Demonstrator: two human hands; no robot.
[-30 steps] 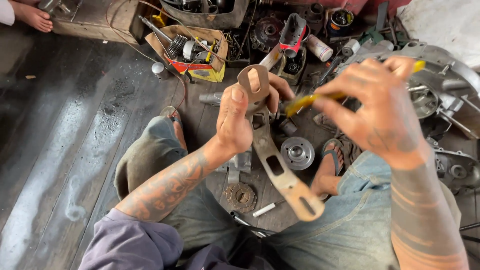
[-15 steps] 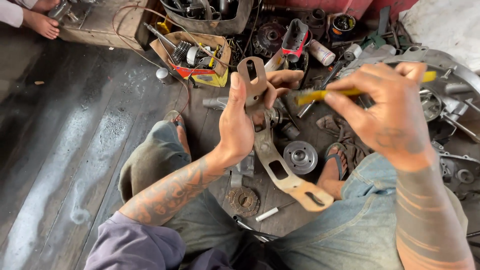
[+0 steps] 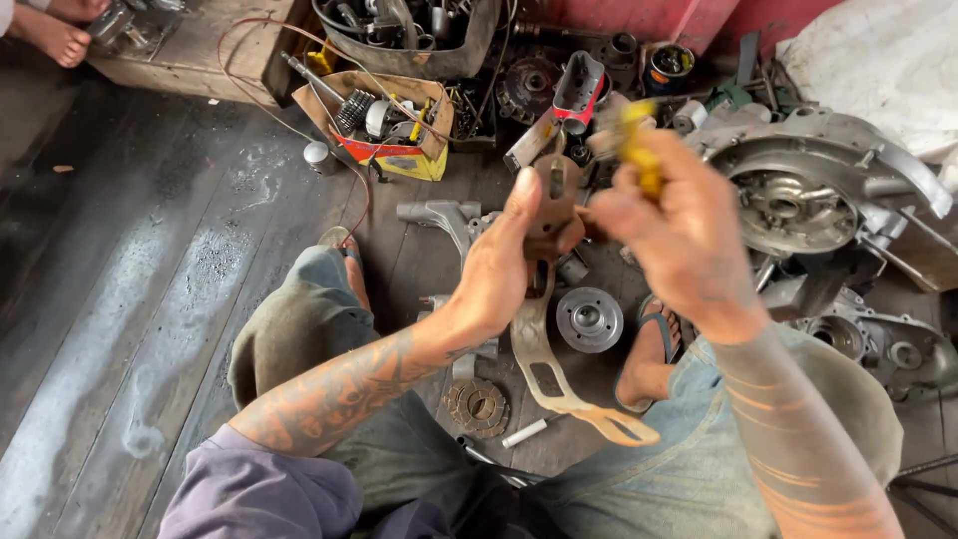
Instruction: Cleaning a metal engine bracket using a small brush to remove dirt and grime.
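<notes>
My left hand (image 3: 504, 265) grips a long flat metal bracket (image 3: 544, 354) near its upper end. The bracket is brownish, has cut-out slots, and hangs down towards my lap. My right hand (image 3: 684, 235) is closed around a yellow-handled tool (image 3: 639, 150), blurred by motion, with its working end at the top of the bracket beside my left fingers. Both hands are raised above the dark wooden floor (image 3: 150, 299), between my knees.
A round metal hub (image 3: 589, 319), a small gear (image 3: 477, 406) and a white stick (image 3: 527, 432) lie on the floor under the bracket. A large engine casing (image 3: 808, 200) sits at right. A cardboard box of parts (image 3: 384, 125) stands behind. Another person's foot (image 3: 55, 35) is at top left.
My right hand has swung the yellow-handled tool from lying sideways to pointing upward, and moved closer to the bracket's top. My left hand keeps hold of the bracket.
</notes>
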